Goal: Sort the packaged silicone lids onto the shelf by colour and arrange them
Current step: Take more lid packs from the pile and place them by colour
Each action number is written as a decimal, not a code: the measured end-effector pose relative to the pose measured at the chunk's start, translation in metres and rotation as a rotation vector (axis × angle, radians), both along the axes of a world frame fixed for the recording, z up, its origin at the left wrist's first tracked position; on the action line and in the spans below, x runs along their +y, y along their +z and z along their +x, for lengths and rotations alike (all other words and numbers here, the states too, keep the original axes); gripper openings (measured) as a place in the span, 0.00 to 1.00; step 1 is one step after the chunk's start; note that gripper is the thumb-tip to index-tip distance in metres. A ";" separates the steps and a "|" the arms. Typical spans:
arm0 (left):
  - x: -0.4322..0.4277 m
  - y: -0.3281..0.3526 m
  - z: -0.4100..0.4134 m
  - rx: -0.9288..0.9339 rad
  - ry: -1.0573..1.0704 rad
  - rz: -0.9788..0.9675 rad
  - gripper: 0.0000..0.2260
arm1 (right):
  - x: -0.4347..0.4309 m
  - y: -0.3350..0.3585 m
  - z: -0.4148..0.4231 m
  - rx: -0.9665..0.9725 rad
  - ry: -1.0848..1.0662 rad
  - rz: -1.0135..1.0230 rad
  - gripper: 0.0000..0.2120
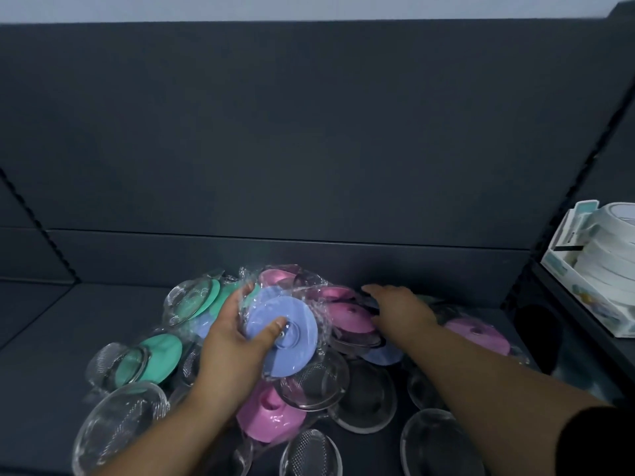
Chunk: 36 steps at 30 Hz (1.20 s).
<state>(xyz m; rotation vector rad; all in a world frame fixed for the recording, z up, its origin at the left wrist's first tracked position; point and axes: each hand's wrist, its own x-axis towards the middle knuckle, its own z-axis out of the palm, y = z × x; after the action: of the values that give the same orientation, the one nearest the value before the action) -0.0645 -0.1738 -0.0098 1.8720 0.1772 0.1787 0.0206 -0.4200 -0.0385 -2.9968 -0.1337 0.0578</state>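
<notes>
A heap of plastic-wrapped silicone lids lies on the dark shelf (51, 338). My left hand (230, 338) grips a blue lid (292, 324) in crinkled wrap, thumb on its centre, lifted slightly over the heap. My right hand (398, 309) reaches flat over the pink lids (347, 314) toward the back of the heap, fingers extended and holding nothing. Green lids (161, 352) lie at the left, another pink lid (481, 333) at the right, and one more pink lid (268, 419) at the front. A second blue lid (383, 355) peeks from under my right forearm.
Several clear mesh strainer pieces (117, 427) are mixed in along the heap's front. The shelf's dark back panel (309, 149) rises behind. On the neighbouring shelf at the right stands a white box of tape rolls (598, 266).
</notes>
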 end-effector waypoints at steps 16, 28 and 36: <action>-0.005 0.014 0.023 0.045 0.166 -0.344 0.22 | 0.034 0.053 -0.061 -0.723 0.396 0.750 0.07; 0.008 0.016 -0.003 0.468 0.032 -0.708 0.13 | 0.068 0.029 -0.071 -0.660 0.773 0.655 0.08; 0.015 0.001 -0.007 0.478 0.036 -0.748 0.24 | 0.059 0.007 -0.081 -0.390 0.780 0.574 0.07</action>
<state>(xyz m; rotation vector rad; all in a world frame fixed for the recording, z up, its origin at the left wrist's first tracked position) -0.0714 -0.1589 -0.0083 1.1351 0.5276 -0.2865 -0.0603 -0.3609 -0.0315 -2.1860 -1.1261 -0.4068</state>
